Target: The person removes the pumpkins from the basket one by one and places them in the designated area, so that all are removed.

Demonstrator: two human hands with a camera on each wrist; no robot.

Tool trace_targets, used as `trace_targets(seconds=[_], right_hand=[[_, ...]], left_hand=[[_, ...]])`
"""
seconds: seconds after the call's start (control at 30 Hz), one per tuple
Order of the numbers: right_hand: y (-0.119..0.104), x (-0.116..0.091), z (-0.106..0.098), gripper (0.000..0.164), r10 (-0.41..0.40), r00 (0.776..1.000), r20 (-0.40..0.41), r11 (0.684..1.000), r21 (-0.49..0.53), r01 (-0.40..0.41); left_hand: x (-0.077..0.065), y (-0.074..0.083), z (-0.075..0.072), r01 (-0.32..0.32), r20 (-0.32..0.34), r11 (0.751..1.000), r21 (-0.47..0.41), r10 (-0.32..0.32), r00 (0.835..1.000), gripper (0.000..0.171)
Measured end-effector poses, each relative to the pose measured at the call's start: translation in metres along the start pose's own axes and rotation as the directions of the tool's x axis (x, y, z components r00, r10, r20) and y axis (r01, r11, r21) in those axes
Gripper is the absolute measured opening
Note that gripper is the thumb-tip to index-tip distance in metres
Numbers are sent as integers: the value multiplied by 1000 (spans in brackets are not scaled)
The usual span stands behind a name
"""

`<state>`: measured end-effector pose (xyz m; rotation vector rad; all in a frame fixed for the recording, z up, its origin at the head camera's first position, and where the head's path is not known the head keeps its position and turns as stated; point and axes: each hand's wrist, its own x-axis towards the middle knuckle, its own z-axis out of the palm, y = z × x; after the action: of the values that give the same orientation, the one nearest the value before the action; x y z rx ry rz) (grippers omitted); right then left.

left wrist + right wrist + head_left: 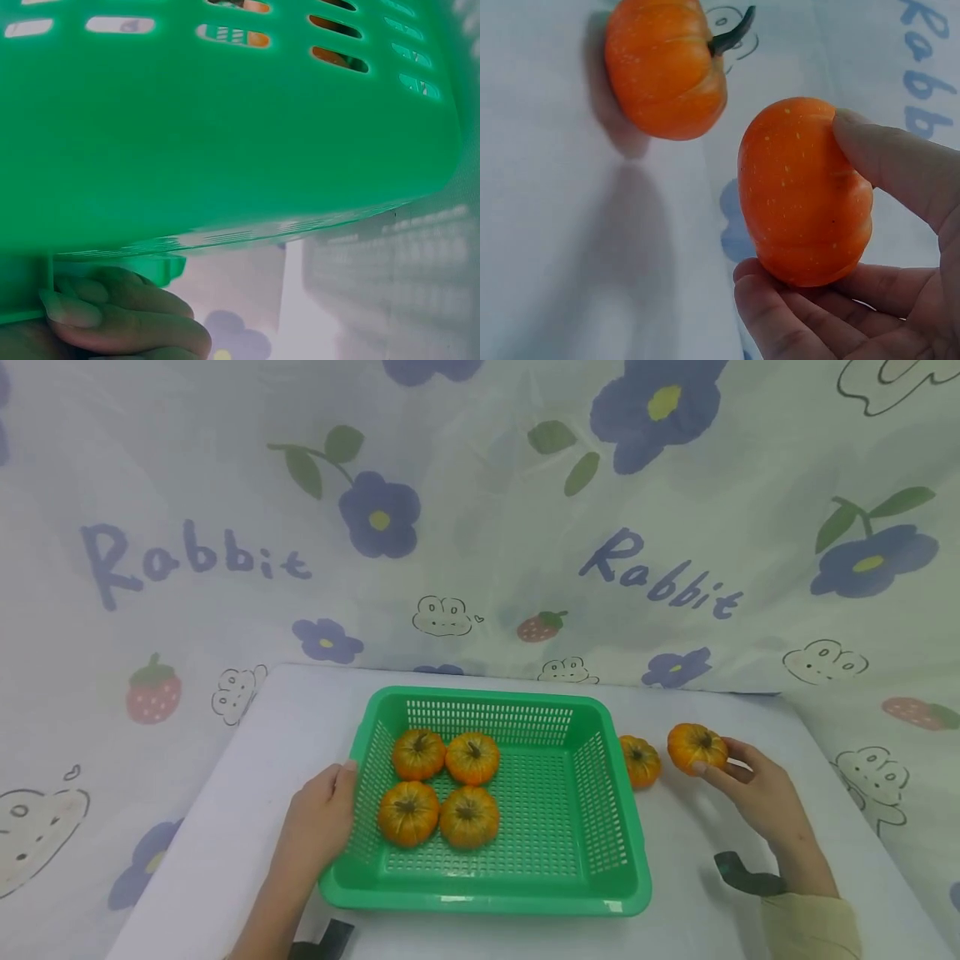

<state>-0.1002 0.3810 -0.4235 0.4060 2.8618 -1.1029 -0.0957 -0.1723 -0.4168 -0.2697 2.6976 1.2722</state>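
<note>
A green plastic basket (pixel 536 810) with slotted walls stands on the table. My left hand (pixel 318 814) grips its left rim; in the left wrist view the curled fingers (pixel 142 315) show below the basket's outer wall (pixel 187 150). Several small orange pumpkins (pixel 470 817) sit together in the left half of the basket. To the right of the basket, my right hand (pixel 761 789) holds another small pumpkin (pixel 697 749) between thumb and fingers. The right wrist view shows this held pumpkin (pixel 806 195) from its smooth orange side, with its stem hidden.
One more pumpkin (pixel 640 762) with a dark curved stem lies on the white table (pixel 697 893) by the basket's right wall. Behind the table hangs a pale cloth (pixel 480 568) printed with flowers, strawberries and rabbits. Dark straps (pixel 750 875) show at both wrists.
</note>
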Motion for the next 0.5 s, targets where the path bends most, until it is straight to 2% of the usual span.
trace_targets(seconds=[0.23, 0.5], right_hand=[[5, 3, 6, 103, 38, 999, 2, 999, -8, -38], [11, 2, 16, 94, 23, 1000, 19, 1000, -4, -23]], left_hand=[[1, 0, 0, -5, -4, 1000, -9, 5, 1000, 57], [2, -1, 1, -11, -8, 1000, -12, 11, 1000, 57]])
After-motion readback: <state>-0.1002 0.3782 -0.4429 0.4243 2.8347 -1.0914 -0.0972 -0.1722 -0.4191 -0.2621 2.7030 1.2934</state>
